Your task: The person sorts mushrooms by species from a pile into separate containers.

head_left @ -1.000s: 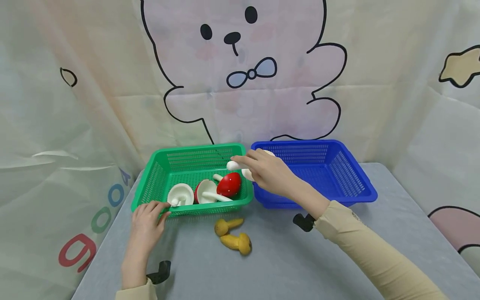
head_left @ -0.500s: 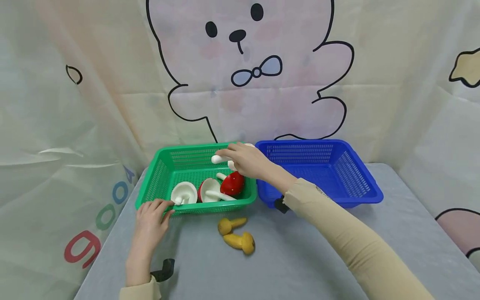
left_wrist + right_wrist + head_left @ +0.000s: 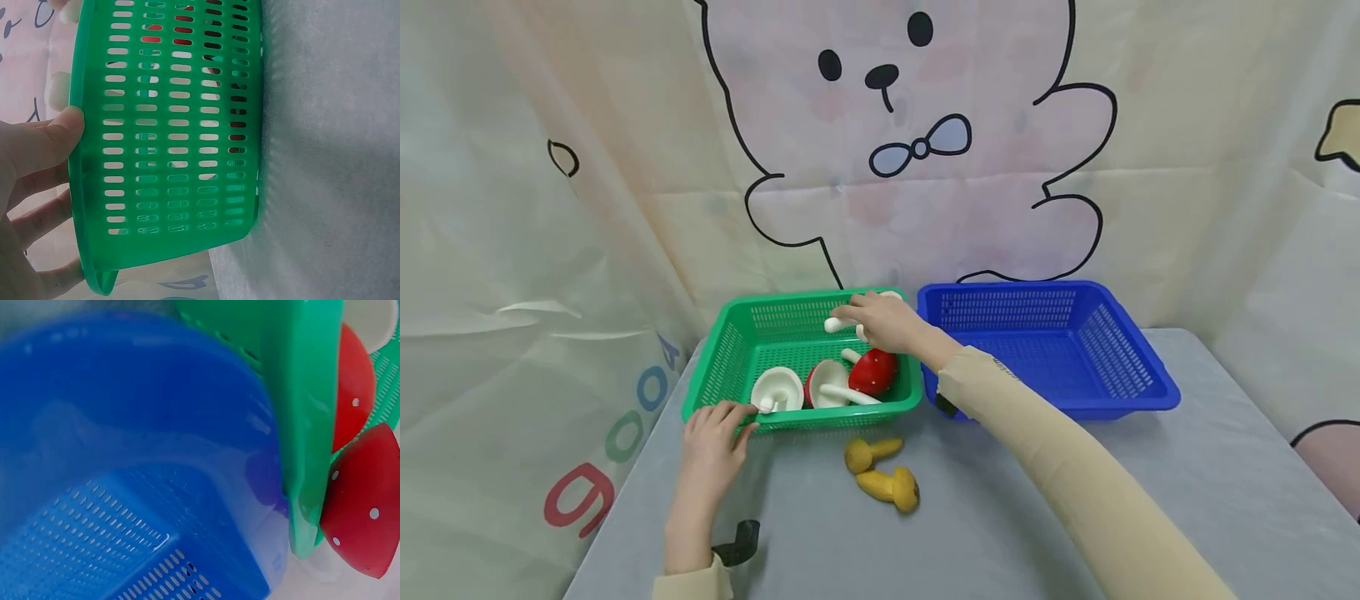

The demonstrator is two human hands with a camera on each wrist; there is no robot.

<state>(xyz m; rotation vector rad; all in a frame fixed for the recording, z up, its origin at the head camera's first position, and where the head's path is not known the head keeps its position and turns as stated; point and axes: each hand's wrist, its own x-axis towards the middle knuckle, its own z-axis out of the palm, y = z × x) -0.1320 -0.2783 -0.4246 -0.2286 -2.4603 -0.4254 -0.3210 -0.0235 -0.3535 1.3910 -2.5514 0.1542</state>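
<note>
My left hand (image 3: 713,442) grips the near-left rim of a green plastic basket (image 3: 812,421). In the left wrist view its thumb (image 3: 65,125) lies over the rim, the fingers behind. My right hand (image 3: 887,321) holds a toy mushroom by its white stem (image 3: 838,324) above the basket's right end. The hand covers most of the mushroom in the head view; the right wrist view shows a red white-dotted cap (image 3: 365,506) beside the green rim. Inside the basket lie several toy mushrooms, among them a red dotted one (image 3: 872,372) and a white-undersided one (image 3: 777,388).
A blue plastic basket (image 3: 1052,408) stands close against the green one on the right. Two yellow toy mushrooms, one (image 3: 872,452) behind the other (image 3: 891,487), lie on the grey table (image 3: 827,550) in front. A printed curtain (image 3: 1000,225) hangs behind.
My right hand has carried the mushroom leftward from between the baskets to over the green basket. My left hand keeps its grip on the rim. The whole head view has shifted slightly.
</note>
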